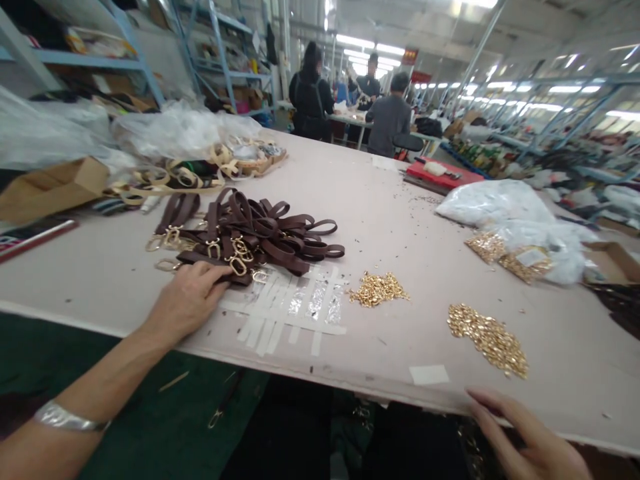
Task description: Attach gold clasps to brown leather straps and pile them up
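Observation:
My left hand (pixel 187 299) lies on the near end of a pile of brown leather straps (pixel 260 235) with gold clasps, its fingers flat on a strap and a gold ring. The hand is open, not gripping. My right hand (pixel 525 437) rests at the near table edge (pixel 350 380), fingers stretched and slightly curled, holding nothing. Two heaps of small gold metal parts lie between the hands, one (pixel 377 289) beside taped white strips (pixel 285 310), a larger one (pixel 487 337) just beyond my right hand.
Tan straps (pixel 175 177) and clear plastic bags (pixel 180 130) lie at the back left near a cardboard box (pixel 55 187). White bags (pixel 500 203) and packets of gold parts (pixel 520 259) sit at right. Several people (pixel 390 120) stand at far tables. Shelving lines the left.

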`<state>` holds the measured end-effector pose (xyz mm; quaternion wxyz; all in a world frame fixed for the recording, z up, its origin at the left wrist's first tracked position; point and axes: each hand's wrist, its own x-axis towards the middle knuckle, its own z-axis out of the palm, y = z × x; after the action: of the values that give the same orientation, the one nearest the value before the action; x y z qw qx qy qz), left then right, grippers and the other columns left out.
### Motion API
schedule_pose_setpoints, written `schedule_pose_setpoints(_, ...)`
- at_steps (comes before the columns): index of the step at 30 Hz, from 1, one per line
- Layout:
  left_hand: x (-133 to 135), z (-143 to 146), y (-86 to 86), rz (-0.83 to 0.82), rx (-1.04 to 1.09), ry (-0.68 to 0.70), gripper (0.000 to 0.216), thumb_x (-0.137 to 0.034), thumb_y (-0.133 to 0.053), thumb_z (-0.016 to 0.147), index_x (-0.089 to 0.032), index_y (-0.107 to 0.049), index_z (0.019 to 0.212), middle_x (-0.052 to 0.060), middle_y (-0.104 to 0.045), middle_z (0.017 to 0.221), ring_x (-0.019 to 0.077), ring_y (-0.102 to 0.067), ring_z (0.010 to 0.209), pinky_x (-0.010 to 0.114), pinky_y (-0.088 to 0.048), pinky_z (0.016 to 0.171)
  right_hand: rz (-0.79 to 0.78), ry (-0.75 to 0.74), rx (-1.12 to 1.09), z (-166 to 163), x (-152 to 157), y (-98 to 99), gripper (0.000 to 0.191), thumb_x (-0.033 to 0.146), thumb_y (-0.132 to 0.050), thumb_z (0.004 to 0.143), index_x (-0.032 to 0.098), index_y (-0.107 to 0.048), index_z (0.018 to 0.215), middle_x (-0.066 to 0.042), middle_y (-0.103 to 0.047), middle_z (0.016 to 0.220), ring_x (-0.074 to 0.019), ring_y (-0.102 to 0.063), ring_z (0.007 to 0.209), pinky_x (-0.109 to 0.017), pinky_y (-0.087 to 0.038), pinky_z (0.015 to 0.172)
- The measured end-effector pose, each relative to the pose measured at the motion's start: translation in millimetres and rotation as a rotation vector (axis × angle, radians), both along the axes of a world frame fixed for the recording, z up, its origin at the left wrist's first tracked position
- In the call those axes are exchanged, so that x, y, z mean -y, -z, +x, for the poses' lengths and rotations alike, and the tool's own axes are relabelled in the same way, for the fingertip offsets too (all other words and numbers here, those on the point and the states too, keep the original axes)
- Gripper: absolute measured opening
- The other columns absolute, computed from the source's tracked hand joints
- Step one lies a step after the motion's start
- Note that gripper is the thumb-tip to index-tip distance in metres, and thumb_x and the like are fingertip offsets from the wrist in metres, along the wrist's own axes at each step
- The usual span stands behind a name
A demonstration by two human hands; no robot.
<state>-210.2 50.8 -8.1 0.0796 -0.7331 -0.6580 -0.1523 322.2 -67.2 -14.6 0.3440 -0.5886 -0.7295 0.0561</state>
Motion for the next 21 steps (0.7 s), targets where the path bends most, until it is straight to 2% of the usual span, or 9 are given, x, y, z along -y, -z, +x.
schedule_pose_setpoints(2,0.3,3.1,2.8,0.017,-0.005,0.037,0.033,-0.025,-0.041,0.095,-0.013,-0.067,0.111,0.008,-0.056,0.093,0.0272,-0.053,0.088,0.043,-0.046,0.086,0.002,-0.178,0.083,-43.7,-27.7,1.9,0.020,0.033,-0.055,0.094,0.025,-0.069,0.106,-0.006,-0.073,0.102,-0.0219,-0.070,0.092,-0.032,-0.059,0.080)
schedule_pose_setpoints(4,4.1,9.3,3.9,0.050,0.000,0.075,0.032,-0.025,-0.041,0.096,-0.015,-0.069,0.106,0.009,-0.057,0.093,0.0279,-0.054,0.088,0.042,-0.047,0.083,-0.026,-0.294,0.160,-88.8,-53.7,4.1,0.025,0.024,-0.047,0.098,0.022,-0.064,0.115,-0.008,-0.070,0.111,-0.0226,-0.065,0.103,-0.036,-0.056,0.090)
schedule_pose_setpoints(7,20.2,26.9,1.8,0.111,0.028,0.128,0.027,-0.025,-0.047,0.095,-0.017,-0.072,0.102,0.011,-0.061,0.094,0.0291,-0.054,0.089,0.043,-0.047,0.081,-0.019,-0.349,0.311,-142.1,-83.7,9.5,0.029,0.021,-0.043,0.099,0.018,-0.060,0.122,-0.012,-0.066,0.119,-0.0264,-0.059,0.110,-0.043,-0.049,0.098)
schedule_pose_setpoints(9,35.2,42.6,0.0,0.131,0.061,0.172,0.025,-0.021,-0.049,0.095,-0.019,-0.073,0.101,0.011,-0.062,0.096,0.0275,-0.055,0.089,0.041,-0.048,0.081,0.006,-0.339,0.420,-163.4,-96.5,14.0,0.031,0.022,-0.042,0.099,0.016,-0.059,0.124,-0.014,-0.065,0.121,-0.0302,-0.056,0.116,-0.049,-0.045,0.100)
schedule_pose_setpoints(13,60.7,66.8,1.4,0.114,0.103,0.217,0.026,-0.015,-0.047,0.095,-0.020,-0.070,0.105,0.008,-0.063,0.098,0.0213,-0.057,0.092,0.031,-0.051,0.081,0.051,-0.313,0.495,-177.5,-111.0,22.6,0.034,0.027,-0.037,0.101,0.016,-0.059,0.126,-0.017,-0.062,0.128,-0.0326,-0.052,0.122,-0.051,-0.044,0.096)
schedule_pose_setpoints(15,68.6,69.0,2.3,0.086,0.185,0.174,0.028,-0.014,-0.045,0.095,-0.020,-0.068,0.109,0.008,-0.064,0.102,0.0200,-0.058,0.097,0.030,-0.051,0.085,0.076,-0.304,0.462,-176.4,-115.0,25.6,0.034,0.028,-0.037,0.101,0.019,-0.060,0.124,-0.015,-0.062,0.129,-0.0310,-0.054,0.120,-0.049,-0.044,0.096)
schedule_pose_setpoints(18,74.0,59.7,0.0,0.055,0.327,-0.047,0.030,-0.017,-0.043,0.093,-0.018,-0.065,0.113,0.009,-0.063,0.106,0.0215,-0.060,0.100,0.034,-0.050,0.091,0.111,-0.304,0.415,-171.6,-119.2,29.1,0.035,0.029,-0.036,0.100,0.018,-0.062,0.122,-0.016,-0.065,0.126,-0.0302,-0.057,0.117,-0.049,-0.043,0.097)
schedule_pose_setpoints(21,72.4,43.8,-7.4,0.011,0.345,-0.257,0.029,-0.024,-0.042,0.094,-0.018,-0.061,0.115,0.009,-0.064,0.103,0.0218,-0.064,0.090,0.035,-0.052,0.083,0.158,-0.317,0.374,-166.4,-121.5,31.9,0.037,0.031,-0.038,0.100,0.013,-0.062,0.121,-0.017,-0.067,0.122,-0.0314,-0.061,0.112,-0.050,-0.043,0.098)
